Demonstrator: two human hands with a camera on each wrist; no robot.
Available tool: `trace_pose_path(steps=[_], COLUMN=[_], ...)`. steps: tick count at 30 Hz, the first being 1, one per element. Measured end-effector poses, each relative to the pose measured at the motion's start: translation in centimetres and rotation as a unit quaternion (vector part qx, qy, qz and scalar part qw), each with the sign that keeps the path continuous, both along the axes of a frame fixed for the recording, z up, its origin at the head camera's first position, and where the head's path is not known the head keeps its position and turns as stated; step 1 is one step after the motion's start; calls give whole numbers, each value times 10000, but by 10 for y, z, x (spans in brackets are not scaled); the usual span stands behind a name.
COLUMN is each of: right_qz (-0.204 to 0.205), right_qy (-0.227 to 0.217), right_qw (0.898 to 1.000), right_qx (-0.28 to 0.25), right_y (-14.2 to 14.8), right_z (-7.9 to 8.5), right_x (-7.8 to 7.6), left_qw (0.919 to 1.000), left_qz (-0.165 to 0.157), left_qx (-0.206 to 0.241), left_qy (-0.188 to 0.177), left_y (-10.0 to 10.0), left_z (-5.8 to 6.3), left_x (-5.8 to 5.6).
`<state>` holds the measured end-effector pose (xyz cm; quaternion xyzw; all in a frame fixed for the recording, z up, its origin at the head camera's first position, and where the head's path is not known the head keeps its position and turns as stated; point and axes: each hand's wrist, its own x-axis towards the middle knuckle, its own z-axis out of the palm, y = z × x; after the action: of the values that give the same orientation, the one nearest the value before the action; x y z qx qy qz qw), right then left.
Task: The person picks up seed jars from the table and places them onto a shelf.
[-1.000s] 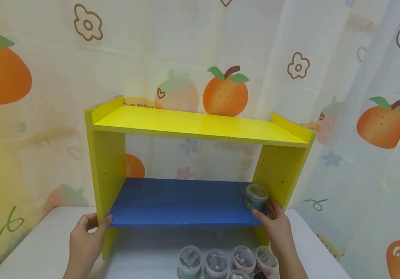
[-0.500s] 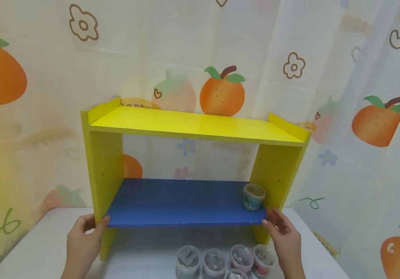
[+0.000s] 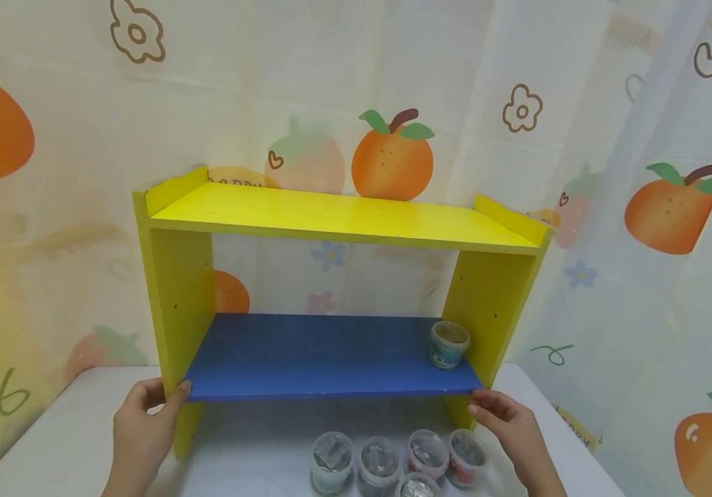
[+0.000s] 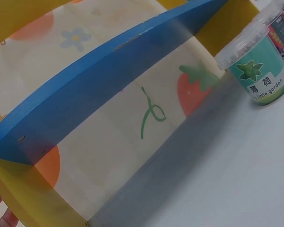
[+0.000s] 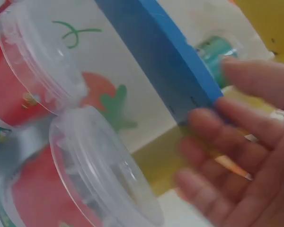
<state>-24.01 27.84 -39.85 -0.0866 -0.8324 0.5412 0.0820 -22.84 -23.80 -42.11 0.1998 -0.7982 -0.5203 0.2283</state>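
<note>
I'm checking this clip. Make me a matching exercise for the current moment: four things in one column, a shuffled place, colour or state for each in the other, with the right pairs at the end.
Things
1. left hand
2. top board
3. lone tub
4. grouped tubs

Places, colours, states
A. stands on the blue board, near its right end
B. on the white table
C. grips the left side panel
D. bright yellow

Pairs: 1-C, 2-D, 3-A, 4-B
</note>
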Motion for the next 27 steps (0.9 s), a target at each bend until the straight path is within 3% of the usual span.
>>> trace_pose_path(steps=[7,16,22,27], right_qz=[1021,1838,2113,2069], right_qy=[-612,-1020,-1509,-1768], right_qw=[9923,9746,9591,9563], right_qx=[346,771,1131,1066], right_y=[11,19,18,17], right_z=[-6,-10,-17,-24], right_x=[-1,0,1,3], left_qw=[10000,10000,10000,10000], left_qz=[25,57,58,57], left_qx=[0,-1,34,13], left_qy=[2,38,16,32], left_y=[1,2,1,1], left_z=[0,0,0,-1], left_x=[0,1,0,-1])
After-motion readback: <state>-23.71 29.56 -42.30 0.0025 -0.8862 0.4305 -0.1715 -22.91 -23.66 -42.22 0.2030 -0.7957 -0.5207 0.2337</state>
